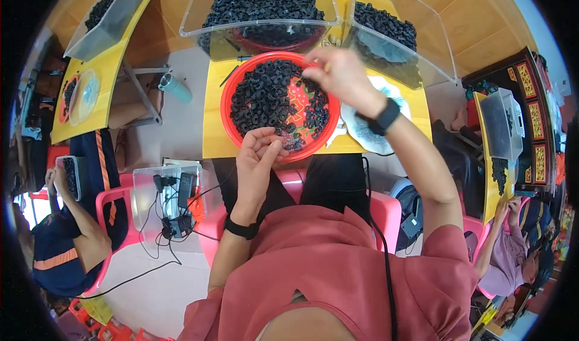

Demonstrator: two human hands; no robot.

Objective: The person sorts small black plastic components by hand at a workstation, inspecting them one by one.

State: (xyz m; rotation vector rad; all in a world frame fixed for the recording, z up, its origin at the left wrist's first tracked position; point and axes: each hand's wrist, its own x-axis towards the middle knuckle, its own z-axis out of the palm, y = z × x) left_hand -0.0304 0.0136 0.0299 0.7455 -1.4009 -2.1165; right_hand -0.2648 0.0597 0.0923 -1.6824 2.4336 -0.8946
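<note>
A round red tray (228, 103) full of small black ring-shaped parts (265, 97) sits on a yellow table (212, 139) in front of me. My left hand (256, 160) hovers at the tray's near rim, fingers pinched together on what looks like a small black part. My right hand (339, 75) reaches over the tray's far right edge with fingers curled; whether it holds a part is hidden. Both wrists wear black bands.
Two clear plastic bins (265, 30) (422, 51) heaped with black parts stand behind the tray. A white plate (368, 137) lies to the right. A clear box of cables (148, 190) rests on a pink stool at my left. Other people sit on both sides.
</note>
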